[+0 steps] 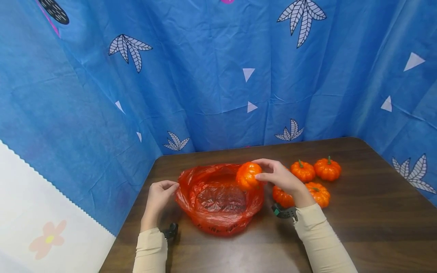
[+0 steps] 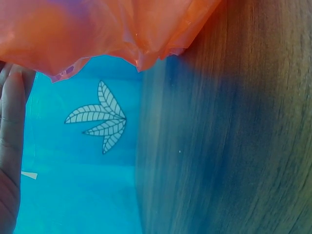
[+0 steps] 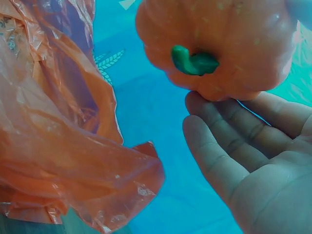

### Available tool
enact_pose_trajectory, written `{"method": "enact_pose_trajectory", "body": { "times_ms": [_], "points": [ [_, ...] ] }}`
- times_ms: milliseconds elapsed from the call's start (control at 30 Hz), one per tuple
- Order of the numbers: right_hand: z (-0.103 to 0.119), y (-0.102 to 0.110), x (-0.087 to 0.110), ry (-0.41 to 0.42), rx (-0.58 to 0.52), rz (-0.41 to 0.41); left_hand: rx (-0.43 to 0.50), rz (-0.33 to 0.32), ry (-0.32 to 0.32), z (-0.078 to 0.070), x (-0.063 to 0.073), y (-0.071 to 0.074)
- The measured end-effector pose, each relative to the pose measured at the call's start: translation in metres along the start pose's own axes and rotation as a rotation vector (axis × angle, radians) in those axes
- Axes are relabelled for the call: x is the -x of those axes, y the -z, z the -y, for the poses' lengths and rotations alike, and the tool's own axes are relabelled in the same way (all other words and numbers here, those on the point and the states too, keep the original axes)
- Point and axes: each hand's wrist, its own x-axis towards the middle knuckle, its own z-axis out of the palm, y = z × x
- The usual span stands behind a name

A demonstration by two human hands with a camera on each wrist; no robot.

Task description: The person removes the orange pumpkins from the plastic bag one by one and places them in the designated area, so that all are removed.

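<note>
A red plastic bag stands on the table with its mouth spread wide, and dark lettering shows on its front. My left hand pinches the bag's left rim between thumb and fingers; in the left wrist view the red film spans the top beside the fingers. My right hand holds a small orange pumpkin over the bag's right rim. The right wrist view shows that pumpkin's green stem and the fingertips against its side, with the bag to the left, apart from it.
Several more orange pumpkins, among them one at the back and one nearer, lie right of the bag, one partly behind the right wrist. A blue patterned curtain hangs behind the brown wooden table. White cloth hangs at the left.
</note>
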Motion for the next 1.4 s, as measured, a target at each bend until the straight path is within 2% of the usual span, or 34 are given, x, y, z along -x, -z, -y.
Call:
{"method": "enact_pose_trajectory", "body": {
  "times_ms": [533, 767, 1167, 1400],
  "points": [
    [0.002, 0.014, 0.007, 0.022, -0.023, -0.036, 0.002, 0.002, -0.013, -0.001, 0.000, 0.001],
    [0.000, 0.026, 0.011, 0.044, -0.044, -0.032, -0.045, -0.011, -0.070, 0.000, -0.002, 0.000],
    [0.003, 0.038, 0.020, -0.072, -0.010, -0.091, -0.034, -0.009, -0.037, -0.001, -0.002, 0.000],
    [0.004, 0.044, 0.026, -0.040, 0.049, -0.117, -0.037, 0.000, -0.030, -0.001, -0.002, 0.001]
  ]
}}
